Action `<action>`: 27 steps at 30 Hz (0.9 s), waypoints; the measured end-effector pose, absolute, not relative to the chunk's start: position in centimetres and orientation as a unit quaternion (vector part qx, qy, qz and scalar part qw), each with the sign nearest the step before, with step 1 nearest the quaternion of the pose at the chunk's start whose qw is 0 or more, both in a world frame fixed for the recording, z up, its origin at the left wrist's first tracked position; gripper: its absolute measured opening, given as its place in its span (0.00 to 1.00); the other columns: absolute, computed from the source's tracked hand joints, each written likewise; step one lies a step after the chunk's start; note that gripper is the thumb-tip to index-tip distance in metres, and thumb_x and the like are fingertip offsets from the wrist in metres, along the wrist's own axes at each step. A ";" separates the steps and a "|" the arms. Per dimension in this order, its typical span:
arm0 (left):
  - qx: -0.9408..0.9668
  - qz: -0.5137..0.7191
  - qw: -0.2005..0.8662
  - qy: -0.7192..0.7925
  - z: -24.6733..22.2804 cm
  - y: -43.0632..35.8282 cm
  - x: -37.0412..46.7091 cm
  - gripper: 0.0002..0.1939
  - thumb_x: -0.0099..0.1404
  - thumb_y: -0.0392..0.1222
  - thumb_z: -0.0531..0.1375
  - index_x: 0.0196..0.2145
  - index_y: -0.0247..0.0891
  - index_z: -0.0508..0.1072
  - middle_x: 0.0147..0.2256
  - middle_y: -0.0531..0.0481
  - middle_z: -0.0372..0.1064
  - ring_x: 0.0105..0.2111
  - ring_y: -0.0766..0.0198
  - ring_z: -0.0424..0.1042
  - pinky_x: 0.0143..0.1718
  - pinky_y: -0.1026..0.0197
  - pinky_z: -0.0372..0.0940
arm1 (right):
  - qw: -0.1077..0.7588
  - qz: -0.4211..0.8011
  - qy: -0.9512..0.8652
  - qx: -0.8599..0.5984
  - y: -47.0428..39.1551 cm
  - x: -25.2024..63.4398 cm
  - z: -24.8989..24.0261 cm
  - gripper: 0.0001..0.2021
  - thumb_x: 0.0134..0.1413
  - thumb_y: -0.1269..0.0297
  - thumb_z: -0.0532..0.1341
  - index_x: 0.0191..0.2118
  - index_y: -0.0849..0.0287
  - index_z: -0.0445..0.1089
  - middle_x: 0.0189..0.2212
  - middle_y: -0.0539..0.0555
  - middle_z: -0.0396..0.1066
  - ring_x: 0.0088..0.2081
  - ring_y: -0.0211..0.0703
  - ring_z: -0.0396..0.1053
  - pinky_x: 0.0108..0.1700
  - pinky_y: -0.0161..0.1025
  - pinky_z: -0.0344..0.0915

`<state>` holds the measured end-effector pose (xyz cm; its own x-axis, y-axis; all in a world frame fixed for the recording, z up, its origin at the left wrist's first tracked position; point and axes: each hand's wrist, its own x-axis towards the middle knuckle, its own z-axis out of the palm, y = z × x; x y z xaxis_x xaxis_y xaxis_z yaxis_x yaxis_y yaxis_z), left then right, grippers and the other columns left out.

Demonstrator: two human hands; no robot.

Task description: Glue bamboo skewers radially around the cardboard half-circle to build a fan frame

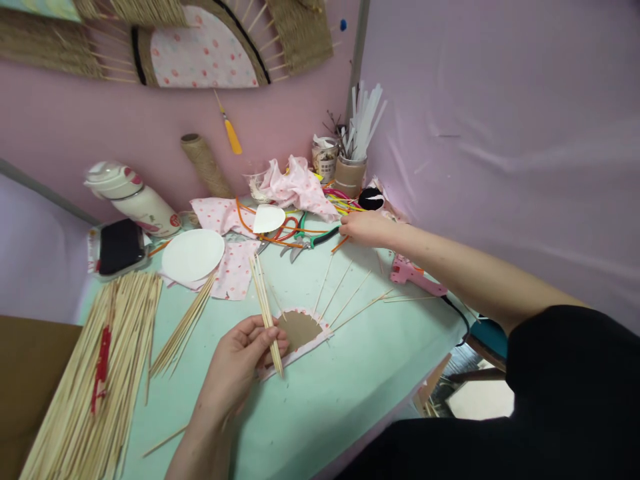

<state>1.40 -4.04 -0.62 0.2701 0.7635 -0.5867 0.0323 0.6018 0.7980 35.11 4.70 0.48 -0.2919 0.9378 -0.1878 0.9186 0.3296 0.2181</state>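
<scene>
Through the head view I see the left hand (245, 350) pinching a bundle of thin, pale wooden sticks (261, 287) over a brown cardboard half-round (301, 329) edged in dotted fabric (306, 347). The right hand (370, 229) curls its fingers beside metal shears with green-and-black handles (314, 241); I can't tell whether they grip.

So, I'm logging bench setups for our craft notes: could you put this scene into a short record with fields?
Centre piece: half-round cardboard piece with spotted fabric edging; sticks fan out from its curved side
Left hand: holds a bunch of thin sticks
Right hand: reaches to the handle of the pruning shears; grip unclear
Table left: large stick pile, smaller stick bundle
Table right: pink glue gun
Table back: cream bottle, twine roll
</scene>
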 end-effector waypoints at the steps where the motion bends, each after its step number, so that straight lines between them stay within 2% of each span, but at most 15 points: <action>1: 0.363 0.258 0.710 0.546 -0.6 -4.0 1.4 0.30 0.41 0.53 0.76 0.36 0.33 0.73 0.28 0.48 0.76 0.25 0.66 0.75 0.22 0.70 0.64 | 0.140 0.041 0.801 0.580 4.9 35.2 0.0 0.12 0.60 0.72 0.54 0.39 0.62 0.75 0.42 0.63 0.74 0.43 0.51 0.71 0.31 0.37 0.56; 13: 0.357 0.262 0.716 0.539 -0.4 -4.1 1.7 0.28 0.40 0.52 0.76 0.35 0.34 0.74 0.28 0.48 0.76 0.26 0.64 0.75 0.28 0.65 0.69 | 0.115 0.051 0.786 0.605 9.0 35.6 -2.9 0.15 0.62 0.66 0.52 0.42 0.64 0.76 0.42 0.66 0.75 0.43 0.54 0.72 0.39 0.42 0.64; 21: 0.354 0.254 0.723 0.537 -0.6 -4.2 1.6 0.29 0.39 0.54 0.76 0.35 0.34 0.74 0.28 0.49 0.76 0.26 0.65 0.75 0.27 0.66 0.70 | 0.080 0.053 0.786 0.611 8.3 34.4 0.2 0.10 0.59 0.65 0.58 0.40 0.63 0.75 0.39 0.64 0.75 0.41 0.52 0.73 0.36 0.39 0.62; 24: 0.345 0.246 0.733 0.531 -0.7 -4.3 1.6 0.29 0.38 0.54 0.76 0.35 0.35 0.75 0.29 0.49 0.76 0.27 0.65 0.75 0.31 0.64 0.72 | 0.022 0.053 0.818 0.572 6.2 31.8 1.9 0.11 0.64 0.65 0.54 0.42 0.59 0.74 0.42 0.58 0.74 0.44 0.46 0.71 0.39 0.37 0.62; 27: 0.338 0.239 0.753 0.511 -0.7 -4.4 1.7 0.28 0.40 0.52 0.77 0.34 0.35 0.75 0.28 0.50 0.76 0.26 0.66 0.75 0.32 0.64 0.72 | -0.144 0.003 0.900 0.410 3.2 28.1 2.2 0.11 0.66 0.65 0.54 0.43 0.58 0.73 0.41 0.56 0.74 0.43 0.42 0.69 0.42 0.37 0.61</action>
